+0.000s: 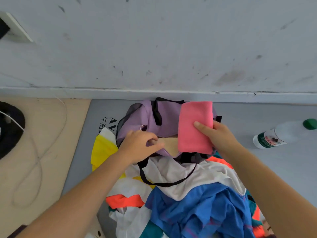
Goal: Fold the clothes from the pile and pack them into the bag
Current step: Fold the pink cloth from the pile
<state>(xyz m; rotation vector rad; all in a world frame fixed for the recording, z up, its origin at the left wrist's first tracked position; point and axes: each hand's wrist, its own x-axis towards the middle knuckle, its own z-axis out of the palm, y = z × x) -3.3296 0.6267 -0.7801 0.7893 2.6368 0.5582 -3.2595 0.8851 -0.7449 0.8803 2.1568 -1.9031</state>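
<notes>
A purple bag [151, 117] with black straps lies against the wall on a grey mat. My left hand [139, 145] grips the near edge of its opening, where a tan lining shows. My right hand [217, 134] holds a folded pink cloth [193, 127] over the right part of the bag, thumb on top. A pile of clothes [197, 203] lies in front of the bag: a blue garment, a white one, orange and teal pieces. A yellow and white garment [103, 148] lies left of the bag.
A clear plastic bottle [281, 134] with a green cap lies on the grey mat [257, 117] to the right. At left, a white cable [39, 160] loops over a beige surface beside a black object [10, 127]. The scuffed wall [154, 48] stands right behind the bag.
</notes>
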